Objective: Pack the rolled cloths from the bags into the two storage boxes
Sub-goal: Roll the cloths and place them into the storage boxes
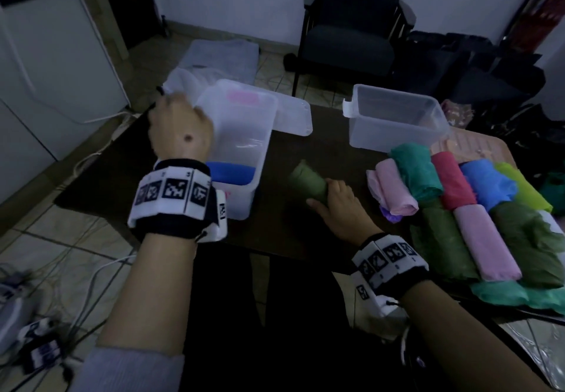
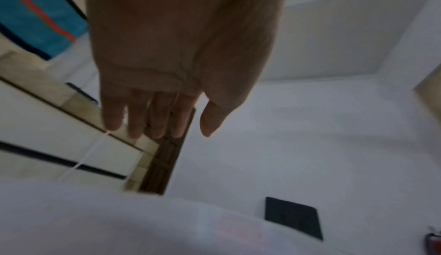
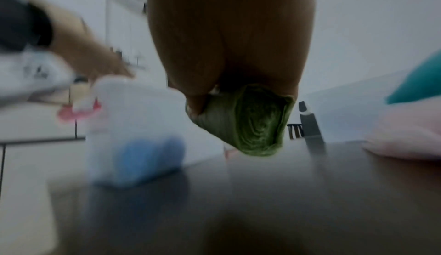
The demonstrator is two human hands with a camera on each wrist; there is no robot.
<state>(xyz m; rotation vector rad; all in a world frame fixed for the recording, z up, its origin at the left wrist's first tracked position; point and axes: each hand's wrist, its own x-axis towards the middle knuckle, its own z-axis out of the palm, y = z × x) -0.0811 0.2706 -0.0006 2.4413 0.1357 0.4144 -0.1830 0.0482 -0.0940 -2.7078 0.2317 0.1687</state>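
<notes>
On the dark table [image 1: 305, 134], the left box [image 1: 241, 134] is tilting under your left hand [image 1: 180, 128], whose straight fingers are gripping nothing, so it's risking tipping over. Your right hand [image 1: 339, 205] is clutching the green roll [image 1: 308, 182] between the boxes; it's liable to unroll.

Home room: tiled floor [image 1: 91, 248], armchair [image 1: 351, 30], white fridge [image 1: 46, 64].

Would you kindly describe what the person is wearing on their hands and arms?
Both hands are bare. The left wrist band and the right wrist band are black, each ringed with white panels bearing black square code markings. A thin dark cord shows beside each band's white block. A pale ribbed sleeve covers the upper left forearm.
</notes>
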